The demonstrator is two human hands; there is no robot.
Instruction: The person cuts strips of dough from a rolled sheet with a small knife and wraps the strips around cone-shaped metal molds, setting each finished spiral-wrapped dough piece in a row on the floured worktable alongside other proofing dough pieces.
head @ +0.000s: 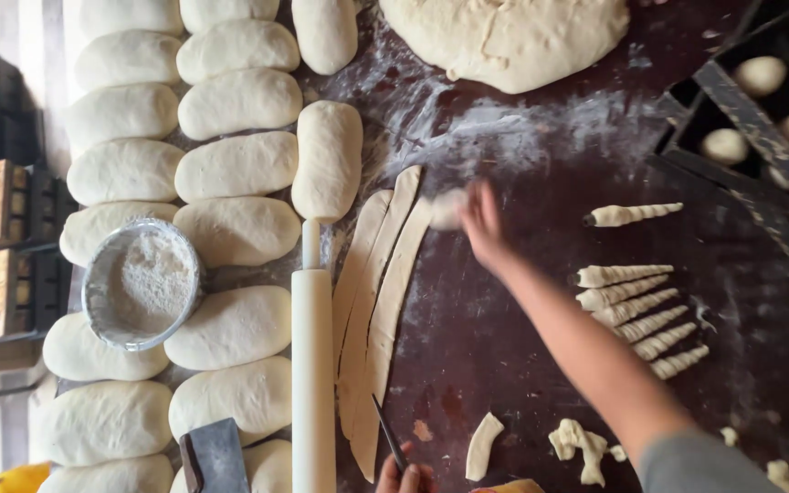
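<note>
The left hand (404, 477) at the bottom edge pinches a knife (389, 433) against the dough strips (378, 301). The right hand (478, 225), blurred, grips a strip's top end on the dark floured table (504, 347), beside a rolling pin (312, 365)

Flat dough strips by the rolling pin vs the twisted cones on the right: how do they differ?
The dough strips are long, flat and smooth, packed side by side beside the rolling pin. The twisted cones are short, spiral-ribbed and tapered, lying apart in a loose column, with one cone set higher up. The right hand reaches to the strips' top end; no hand touches the cones. Both are pale dough on the dark floured table.
</note>
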